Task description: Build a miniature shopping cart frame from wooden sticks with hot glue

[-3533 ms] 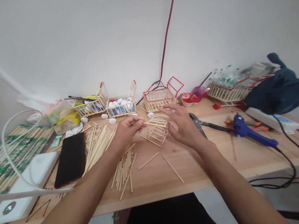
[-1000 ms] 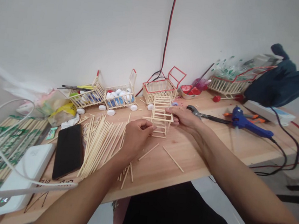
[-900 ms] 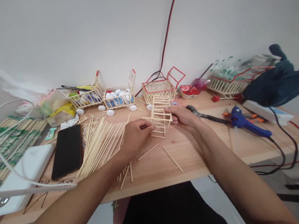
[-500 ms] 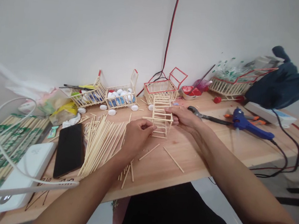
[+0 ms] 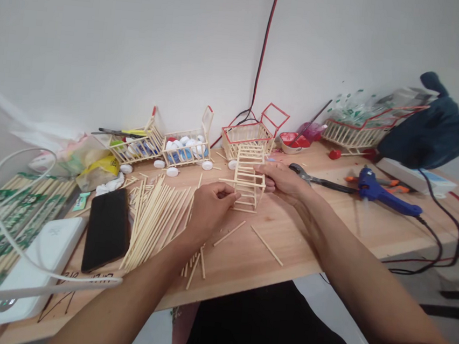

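A small open frame of thin wooden sticks (image 5: 250, 165) stands between my two hands on the wooden table. My left hand (image 5: 213, 203) pinches at its near left edge, thumb and fingers closed there. One crosswise stick (image 5: 228, 181) juts out leftward past the frame, above my left fingertips. From the right, my right hand (image 5: 281, 179) grips the frame's side, with some fingers hidden behind it. Loose cut sticks (image 5: 229, 233) lie just in front of the frame. A large spread of sticks (image 5: 155, 224) is left of my left hand.
Stick carts (image 5: 186, 149) line the wall, one red-trimmed (image 5: 249, 136) directly behind the frame. Pliers (image 5: 306, 175) and a blue glue gun (image 5: 385, 195) with a cord lie right. A phone (image 5: 106, 230), a white power bank (image 5: 37, 267) and packaged sticks (image 5: 5, 221) occupy the left.
Both hands and the frame hold nearly the same place and pose. Only a slight shift of the camera view shows.
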